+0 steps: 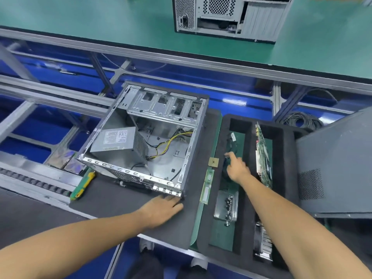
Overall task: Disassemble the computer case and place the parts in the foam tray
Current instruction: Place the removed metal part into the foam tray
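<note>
Green bench matting and blue conveyor framing fill the far half of the scene, where a second, closed computer [231, 17] is stood. Nearer, on a dark mat [124, 200], the computer case [145, 137] is laid on its side with its panel off, just left of the foam tray [285, 158].

Inside the case only the power supply [118, 141] and its yellow and black cables [173, 141] are seen. The left hand [163, 210] is laid flat on the mat, fingers straight, touching the case's near right corner. The right hand [237, 168] is stretched out over the tray's left slot, fingers loosely spread above dark cabling [231, 143]; nothing is seen gripped.

A circuit board [263, 156] is stood on edge in the tray's right slot, and a metal bracket [226, 206] is lain near in the left slot. A memory stick [207, 186] and a small square chip [213, 162] are rested between case and tray.

The power supply is judged heavy and stiff (its sheet-metal box should bear a firm grasp), best taken by its two long sides once freed. The cables are limp and liable to snag on the chassis edges, which look sharp. A green and yellow screwdriver [83, 186] is left at the mat's left edge.
</note>
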Available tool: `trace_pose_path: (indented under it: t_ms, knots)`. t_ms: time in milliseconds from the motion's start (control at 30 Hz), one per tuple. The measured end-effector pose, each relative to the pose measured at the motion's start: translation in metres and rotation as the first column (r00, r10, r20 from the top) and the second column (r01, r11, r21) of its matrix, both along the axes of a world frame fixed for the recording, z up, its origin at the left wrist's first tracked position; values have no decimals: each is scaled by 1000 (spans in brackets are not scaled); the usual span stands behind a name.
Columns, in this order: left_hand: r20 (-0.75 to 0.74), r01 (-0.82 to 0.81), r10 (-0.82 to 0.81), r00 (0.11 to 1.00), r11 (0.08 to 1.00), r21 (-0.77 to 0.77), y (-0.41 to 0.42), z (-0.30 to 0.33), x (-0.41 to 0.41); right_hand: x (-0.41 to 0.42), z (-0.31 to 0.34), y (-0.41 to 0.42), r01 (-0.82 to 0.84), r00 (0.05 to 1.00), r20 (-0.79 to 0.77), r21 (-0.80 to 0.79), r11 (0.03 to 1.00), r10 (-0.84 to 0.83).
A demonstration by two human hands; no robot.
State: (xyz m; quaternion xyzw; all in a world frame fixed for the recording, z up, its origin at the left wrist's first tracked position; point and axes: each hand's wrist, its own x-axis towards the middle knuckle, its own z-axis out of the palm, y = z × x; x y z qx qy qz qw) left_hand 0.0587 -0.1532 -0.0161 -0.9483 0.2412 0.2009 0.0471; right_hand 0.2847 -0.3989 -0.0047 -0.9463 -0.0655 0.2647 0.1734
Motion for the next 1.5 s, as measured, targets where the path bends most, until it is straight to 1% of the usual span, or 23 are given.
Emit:
trace_pose_path:
  t_ms: [100, 167, 233, 333, 400, 500, 567, 600, 667, 733, 800, 833, 900, 933, 1000, 1033, 1100, 1167, 1233, 1267, 1333, 1433, 1500]
  knots:
    - [91, 118, -118, 989, 993, 6, 14, -5, -3, 4, -13, 0, 72, 997, -21, 41, 997, -71]
    - [170, 171, -167, 971, 985, -8, 19, -10, -7, 3, -17, 3, 236, 971, -78, 163, 958, -226]
    - [292, 216, -194, 937, 975, -47, 19, -13, -10, -1, -15, 8, 321, 946, -46, 300, 898, -322]
    - [407, 277, -177, 896, 939, -201, -6, -1, -6, -10, 4, 14, 247, 920, 166, 457, 854, -354]
    - [440, 294, -127, 889, 895, -336, -34, 13, 3, -13, 26, 15, 208, 891, 232, 558, 804, -391]
    - [350, 169, 71, 934, 776, -608, -79, 38, 23, -13, 69, 11, 130, 828, 318, 692, 710, -462]
    - [209, 11, 249, 946, 618, -786, -109, 57, 40, -14, 103, 1, 56, 774, 363, 776, 629, -518]
    - [141, -64, 347, 927, 517, -853, -123, 67, 51, -14, 119, -7, 34, 755, 366, 807, 590, -544]
    - [5, -195, 545, 839, 308, -931, -147, 84, 77, -10, 146, -25, 44, 763, 305, 855, 517, -569]
    - [-237, -361, 647, 725, 63, -930, -167, 103, 113, -4, 166, -47, 77, 819, 166, 917, 392, -550]
    - [-553, -528, 580, 598, -233, -817, -186, 123, 151, 3, 180, -72, 125, 854, 33, 955, 267, -519]
    - [-663, -578, 503, 555, -340, -742, -193, 132, 169, 6, 184, -84, 180, 861, -43, 958, 225, -507]
    - [-786, -651, 302, 540, -441, -617, -205, 144, 190, 9, 186, -109, 302, 860, -192, 938, 169, -472]
    - [-815, -698, 177, 552, -436, -568, -212, 150, 194, 9, 183, -121, 347, 855, -237, 923, 169, -462]
    - [-820, -781, -34, 571, -332, -530, -227, 157, 192, 4, 171, -141, 411, 838, -280, 888, 205, -468]
    - [-811, -793, -88, 578, -295, -533, -237, 156, 190, 1, 164, -150, 424, 836, -284, 877, 226, -470]
    - [-813, -807, -130, 568, -284, -518, -261, 149, 183, -8, 148, -165, 406, 856, -244, 863, 301, -455]
    - [-846, -833, -90, 525, -258, -489, -285, 135, 175, -19, 130, -179, 384, 883, -174, 802, 458, -436]
    - [-886, -872, 18, 464, -166, -461, -304, 113, 165, -29, 111, -194, 328, 909, -13, 640, 695, -416]
    - [-894, -890, 67, 442, -94, -447, -310, 102, 158, -34, 102, -202, 285, 925, 72, 515, 808, -373]
    - [-886, -899, 153, 437, 109, -424, -314, 83, 147, -45, 86, -212, 224, 956, 117, 306, 925, -270]
    - [-779, -778, 294, 554, 515, -359, -310, 63, 138, -57, 65, -218, 159, 987, -27, 126, 979, -157]
    - [-681, -651, 351, 643, 719, -244, -308, 62, 134, -60, 57, -219, 156, 984, -97, 76, 985, -149]
